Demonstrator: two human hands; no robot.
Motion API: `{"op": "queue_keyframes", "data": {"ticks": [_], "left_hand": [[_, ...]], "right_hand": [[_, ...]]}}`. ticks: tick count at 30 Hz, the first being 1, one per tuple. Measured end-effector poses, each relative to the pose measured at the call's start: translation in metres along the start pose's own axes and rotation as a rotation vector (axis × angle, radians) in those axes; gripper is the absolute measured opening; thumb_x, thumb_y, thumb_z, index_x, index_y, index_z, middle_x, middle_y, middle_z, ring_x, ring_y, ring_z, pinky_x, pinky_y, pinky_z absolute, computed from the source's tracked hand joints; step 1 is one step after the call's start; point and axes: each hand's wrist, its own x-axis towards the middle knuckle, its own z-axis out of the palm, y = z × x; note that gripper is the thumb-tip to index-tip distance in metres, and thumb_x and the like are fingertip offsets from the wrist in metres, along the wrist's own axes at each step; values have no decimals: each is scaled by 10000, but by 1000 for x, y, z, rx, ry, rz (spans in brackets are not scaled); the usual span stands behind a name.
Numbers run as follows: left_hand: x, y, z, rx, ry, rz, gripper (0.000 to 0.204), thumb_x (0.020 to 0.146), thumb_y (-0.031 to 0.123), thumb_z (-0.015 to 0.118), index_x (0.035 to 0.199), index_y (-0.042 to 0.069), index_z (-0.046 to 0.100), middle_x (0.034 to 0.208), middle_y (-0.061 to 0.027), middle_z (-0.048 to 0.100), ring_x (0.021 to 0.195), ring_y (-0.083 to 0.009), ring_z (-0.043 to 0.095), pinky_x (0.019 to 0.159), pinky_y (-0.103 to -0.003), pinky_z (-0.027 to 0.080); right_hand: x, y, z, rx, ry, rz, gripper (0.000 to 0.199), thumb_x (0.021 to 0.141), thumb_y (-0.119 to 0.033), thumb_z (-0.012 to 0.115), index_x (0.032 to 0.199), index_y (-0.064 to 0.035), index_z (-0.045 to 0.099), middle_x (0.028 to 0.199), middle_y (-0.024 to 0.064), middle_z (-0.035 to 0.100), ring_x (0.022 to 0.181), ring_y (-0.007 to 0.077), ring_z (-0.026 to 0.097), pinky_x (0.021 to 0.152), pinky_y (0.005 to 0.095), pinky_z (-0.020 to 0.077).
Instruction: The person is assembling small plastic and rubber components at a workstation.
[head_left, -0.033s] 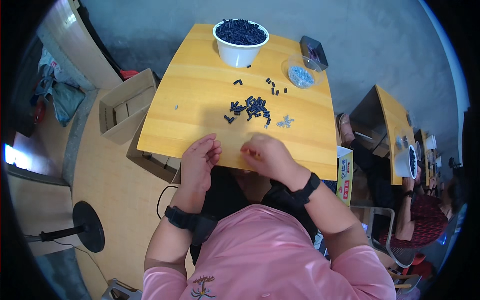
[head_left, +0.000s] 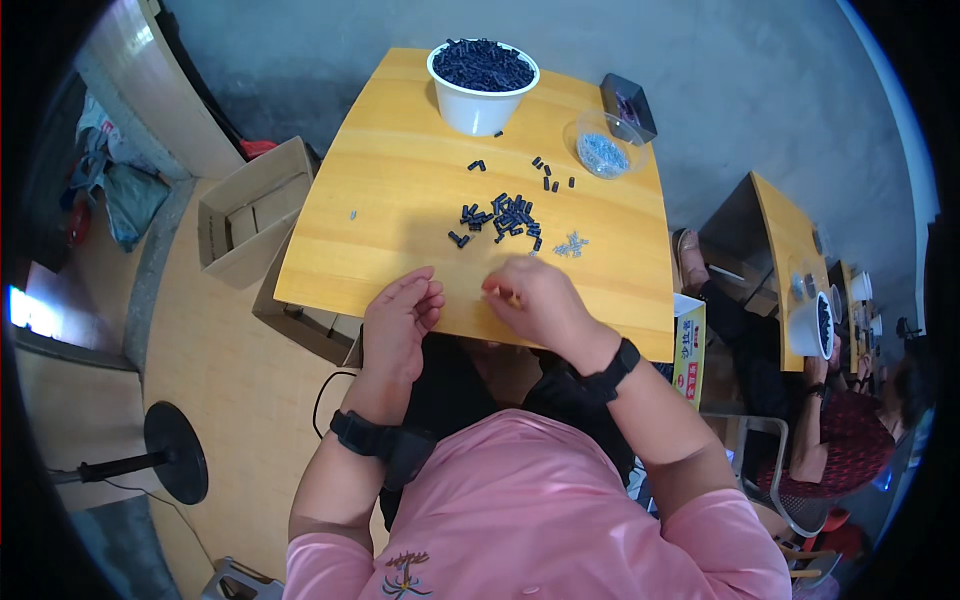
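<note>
My left hand (head_left: 402, 312) is raised at the near edge of the wooden table (head_left: 370, 180), fingers curled in and thumb against them. Whatever it may hold is hidden. To its right my right hand (head_left: 540, 302) is closed too, fingertips turned toward the left hand; I cannot make out anything in them. A gap separates the hands. Just beyond the right hand lies a loose pile of short black plastic tubes (head_left: 513, 216), several scattered apart from it. Beside that pile are small silvery metal pieces (head_left: 571, 245), and a single one (head_left: 353, 215) lies off to the left.
A white bucket (head_left: 478, 112) heaped with black pieces stands at the far edge. Right of it are a clear bowl (head_left: 603, 152) of small silvery pieces and a black box (head_left: 640, 108). Cardboard boxes (head_left: 255, 215) sit left. Another person (head_left: 835, 440) works at a table at right.
My right hand has shifted very slightly away from me, its fingers still curled. The left hand and the pieces on the table look nearly the same.
</note>
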Motion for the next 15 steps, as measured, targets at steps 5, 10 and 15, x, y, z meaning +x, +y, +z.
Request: {"op": "queue_keyframes", "data": {"ticks": [5, 10, 15], "left_hand": [[10, -5, -4, -21, -15, -22, 236, 887, 114, 553, 1096, 6, 571, 841, -42, 628, 723, -115, 599, 638, -211, 488], [11, -1, -9, -72, -41, -63, 239, 891, 116, 548, 1103, 8, 563, 847, -44, 624, 725, -123, 606, 633, -229, 497], [12, -1, -11, -71, -47, -103, 233, 895, 113, 540, 1102, 10, 567, 851, -46, 622, 723, -131, 611, 632, -234, 504]], "right_hand": [[47, 18, 10, -148, 103, -91, 47, 722, -71, 613, 744, -37, 636, 737, 109, 587, 774, 296, 580, 686, 381, 481], [67, 25, 22, -275, 151, -173, 27, 692, -48, 611, 688, -39, 635, 726, 102, 576, 769, 287, 568, 707, 371, 471], [64, 27, 25, -297, 72, -207, 35, 677, -45, 617, 712, -43, 620, 741, 103, 561, 795, 281, 556, 716, 366, 459]]}}
